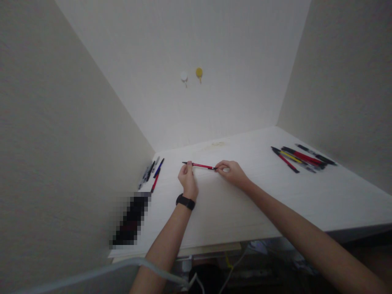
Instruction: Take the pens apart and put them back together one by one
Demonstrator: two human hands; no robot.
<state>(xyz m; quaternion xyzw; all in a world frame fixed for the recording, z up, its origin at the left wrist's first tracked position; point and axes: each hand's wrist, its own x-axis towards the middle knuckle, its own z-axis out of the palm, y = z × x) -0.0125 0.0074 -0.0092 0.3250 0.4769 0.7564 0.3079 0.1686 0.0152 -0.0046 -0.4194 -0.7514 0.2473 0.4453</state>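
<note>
A slim red pen [202, 165] with black ends is stretched level between my two hands, over the middle of the white table [232, 212]. My left hand [187, 177], with a black watch on its wrist, pinches the pen near its dark pointed end. At the other end, the fingertips of my right hand [231, 170] are closed on the pen's black end part. Whether that end part is separate from the red barrel is too small to tell.
Several pens, among them a blue and red one [157, 174], lie along the left wall. More pens and markers [301, 157] are grouped at the right. A pixelated dark patch covers the front left. Two hooks [199, 72] hang on the back wall. A pale cable [122, 263] crosses the lower front.
</note>
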